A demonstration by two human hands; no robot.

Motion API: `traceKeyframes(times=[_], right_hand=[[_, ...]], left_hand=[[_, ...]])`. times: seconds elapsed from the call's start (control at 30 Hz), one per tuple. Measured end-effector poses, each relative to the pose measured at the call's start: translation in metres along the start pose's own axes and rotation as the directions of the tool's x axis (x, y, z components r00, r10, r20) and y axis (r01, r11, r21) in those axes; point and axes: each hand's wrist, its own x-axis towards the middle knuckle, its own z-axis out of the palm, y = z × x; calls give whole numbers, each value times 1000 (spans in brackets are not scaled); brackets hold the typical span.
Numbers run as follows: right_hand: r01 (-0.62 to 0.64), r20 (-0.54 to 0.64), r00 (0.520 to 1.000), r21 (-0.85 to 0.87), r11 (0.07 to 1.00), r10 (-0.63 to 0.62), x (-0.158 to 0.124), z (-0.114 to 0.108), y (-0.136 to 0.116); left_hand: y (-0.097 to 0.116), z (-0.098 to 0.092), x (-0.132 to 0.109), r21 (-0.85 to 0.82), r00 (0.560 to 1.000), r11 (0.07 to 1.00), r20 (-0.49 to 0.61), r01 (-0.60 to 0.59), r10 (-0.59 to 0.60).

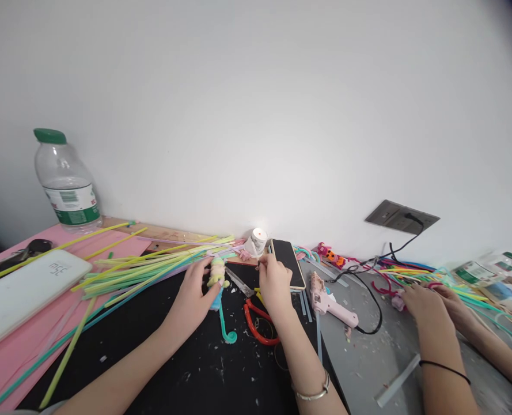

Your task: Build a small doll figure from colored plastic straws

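Observation:
My left hand (195, 295) is closed round a small pipe-cleaner figure (216, 272), pale yellow and green with a blue lower part. From its bottom hangs a teal stem (223, 324) that ends in a curl. My right hand (276, 285) is pinched just right of it, beside a dark-screened phone (288, 262); what its fingertips hold, if anything, I cannot make out. Red-handled scissors (247, 318) lie between my hands, partly behind my right wrist. Behind them stands a white paper cup or candle (256, 242) with a small glow at its top.
A pink glue gun (333, 308) and its black cord lie to the right, with a wall socket (402, 218) behind. Pipe cleaners (121, 274), a white power bank (31, 294) and a bottle (68, 184) are at left. A co-worker's hands (428, 302) hold something pink at right.

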Motion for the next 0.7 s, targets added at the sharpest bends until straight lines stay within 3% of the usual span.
traceKeyframes(times=[0.07, 0.13, 0.3, 0.5, 0.7], right_hand=[[14, -122, 992, 168, 986, 7, -7, -7, -3], [97, -194, 980, 322, 942, -34, -19, -10, -11], [281, -203, 957, 453, 846, -209, -50, -1, -33], [290, -153, 956, 594, 750, -249, -60, 11, -36], [245, -141, 969, 651, 718, -203, -60, 10, -36]], left_hand=[[6, -1, -1, 78, 990, 990, -76, -114, 120], [14, -2, -4, 78, 979, 980, -71, -184, 190], [26, 1, -10, -226, 993, 973, 113, 39, -14], [23, 4, -10, -307, 986, 946, 155, 99, -53], [23, 5, -12, -443, 978, 879, 180, 175, -105]])
